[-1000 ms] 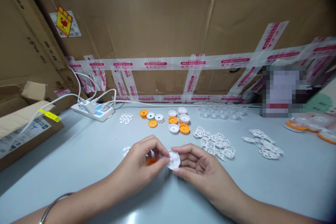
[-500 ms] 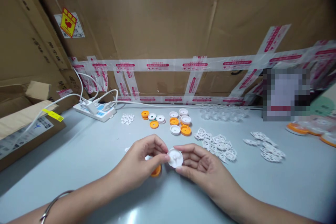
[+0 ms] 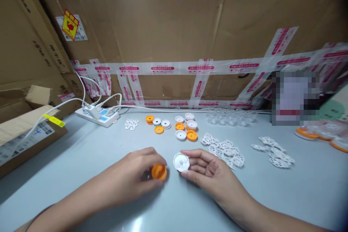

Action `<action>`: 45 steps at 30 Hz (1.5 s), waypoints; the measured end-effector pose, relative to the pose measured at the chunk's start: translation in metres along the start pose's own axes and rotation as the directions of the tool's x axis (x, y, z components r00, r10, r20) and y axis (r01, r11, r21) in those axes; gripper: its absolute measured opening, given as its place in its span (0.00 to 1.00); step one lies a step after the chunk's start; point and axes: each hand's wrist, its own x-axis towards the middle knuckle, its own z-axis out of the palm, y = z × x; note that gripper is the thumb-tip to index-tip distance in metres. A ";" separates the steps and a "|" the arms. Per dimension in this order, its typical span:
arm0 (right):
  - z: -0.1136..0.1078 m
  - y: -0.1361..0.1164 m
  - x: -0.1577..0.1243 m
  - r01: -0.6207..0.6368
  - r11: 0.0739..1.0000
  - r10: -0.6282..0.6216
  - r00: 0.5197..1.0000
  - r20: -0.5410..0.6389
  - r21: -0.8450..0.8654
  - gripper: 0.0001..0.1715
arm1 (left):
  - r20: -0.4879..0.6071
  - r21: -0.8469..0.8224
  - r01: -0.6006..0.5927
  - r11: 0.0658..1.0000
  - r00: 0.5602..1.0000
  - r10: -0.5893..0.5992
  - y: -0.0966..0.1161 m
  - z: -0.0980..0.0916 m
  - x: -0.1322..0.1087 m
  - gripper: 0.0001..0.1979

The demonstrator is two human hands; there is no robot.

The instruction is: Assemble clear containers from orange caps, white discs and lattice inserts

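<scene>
My right hand (image 3: pixel 210 174) pinches a white round plastic part (image 3: pixel 181 162) by its edge, thumb below and fingers above. Its shallow inside faces me, with small raised bits in it. To the left, my left hand (image 3: pixel 136 171) closes around an orange round plastic part (image 3: pixel 159 172), low over the table. That part has a rim and a bar across its middle. Motion blurs the left hand slightly, and its far fingertips are partly hidden. A gap separates the two parts.
Orange and white rings (image 3: pixel 179 127) sit behind my hands, with small white pieces (image 3: pixel 132 124) to their left. White openwork discs (image 3: pixel 223 148) and more such discs (image 3: pixel 277 154) lie right. Clear cups (image 3: pixel 231 116) stand behind. A power strip (image 3: pixel 100 115) and cardboard box (image 3: pixel 29 141) are left.
My left hand has moved left and down from the white part to the orange part, closing round it. My right hand keeps its hold on the white part, almost unmoved.
</scene>
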 end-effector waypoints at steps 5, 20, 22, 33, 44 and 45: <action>0.001 -0.002 -0.002 -0.015 1.000 0.015 1.000 -0.017 -0.024 0.24 | -0.071 -0.545 0.020 0.838 0.995 -0.069 0.001 -0.002 0.012 0.12; 0.001 0.004 -0.002 0.040 0.998 -0.037 0.997 0.061 -0.044 0.21 | -0.155 -0.323 -0.121 0.939 0.985 0.074 0.004 0.012 0.011 0.12; 0.001 0.004 -0.002 0.046 0.998 -0.042 0.996 0.078 -0.044 0.21 | -0.180 -0.201 -0.177 0.964 0.973 0.141 0.006 0.014 0.010 0.12; 0.001 0.006 -0.005 0.045 0.999 -0.044 0.995 0.090 -0.013 0.21 | -0.200 0.088 -0.245 0.966 0.945 0.258 0.009 0.021 0.008 0.13; 0.003 0.009 -0.004 0.070 0.997 -0.066 0.993 0.099 -0.030 0.15 | -0.236 0.324 -0.308 0.895 0.889 0.392 0.009 0.028 0.007 0.12; 0.003 0.009 -0.005 0.071 0.997 -0.068 0.993 0.098 -0.028 0.15 | -0.241 0.333 -0.310 0.890 0.885 0.398 0.009 0.028 0.007 0.12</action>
